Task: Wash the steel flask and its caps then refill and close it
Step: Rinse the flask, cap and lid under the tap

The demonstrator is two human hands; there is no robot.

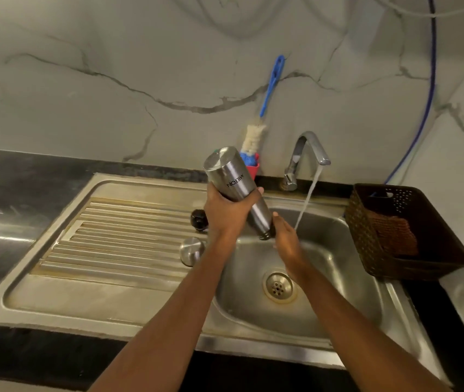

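The steel flask [235, 185] is upside down and tilted, its open threaded mouth pointing down over the sink basin [324, 306]. My left hand [225, 213] grips its middle. My right hand [288, 244] sits flat against the mouth from below, fingers together, covering the opening. A black inner cap [199, 219] and a steel outer cap [192, 250] rest on the draining board [117, 236] just left of my left wrist. Water runs from the tap [308, 157] in a thin stream that falls past my right hand.
A blue-handled bottle brush [264, 108] stands in a red holder against the marble wall behind the flask. A brown plastic basket [406, 230] with a scrubbing pad sits on the counter right of the basin. The drain [278, 287] lies under my right forearm.
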